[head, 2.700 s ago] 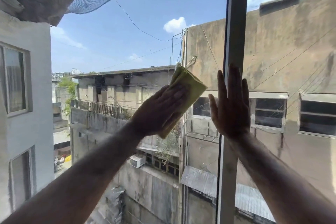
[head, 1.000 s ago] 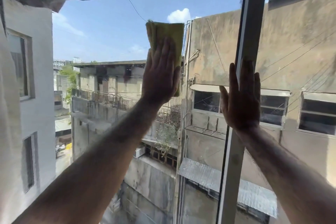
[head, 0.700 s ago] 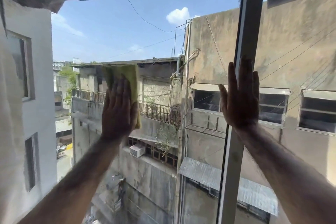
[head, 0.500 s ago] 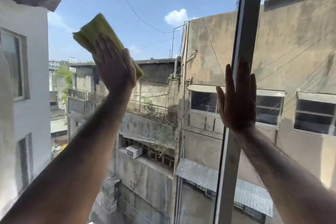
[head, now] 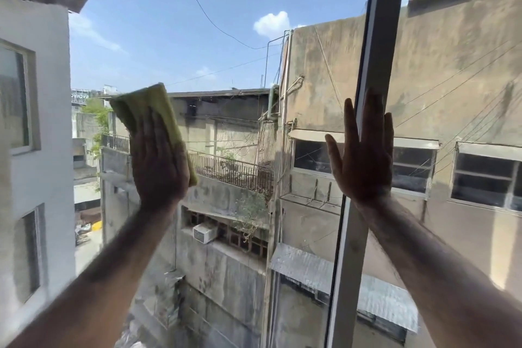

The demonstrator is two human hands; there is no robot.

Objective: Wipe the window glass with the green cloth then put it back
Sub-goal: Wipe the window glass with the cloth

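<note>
Up against the glass (head: pixel 226 22), we see the green cloth (head: pixel 147 110), folded into a thick pad and tilted so its top end leans left. It sits left of centre on the big pane, about mid-height. Our left hand (head: pixel 159 167) lies flat over the lower part of the cloth, palm forward and fingers together, pressing it to the pane; the upper end of the cloth sticks out past the fingertips. The hand and cloth look slightly blurred.

To the right, our right hand (head: pixel 363 158) is open, fingers spread and pointing up, flat against the window where the glass meets the pale upright frame bar (head: pixel 378 45). It holds nothing. Both bare forearms reach in from the bottom corners.

Through the window we see weathered concrete buildings (head: pixel 452 79), a railed balcony (head: pixel 231 169), overhead wires and blue sky with a small cloud (head: pixel 271 24).
</note>
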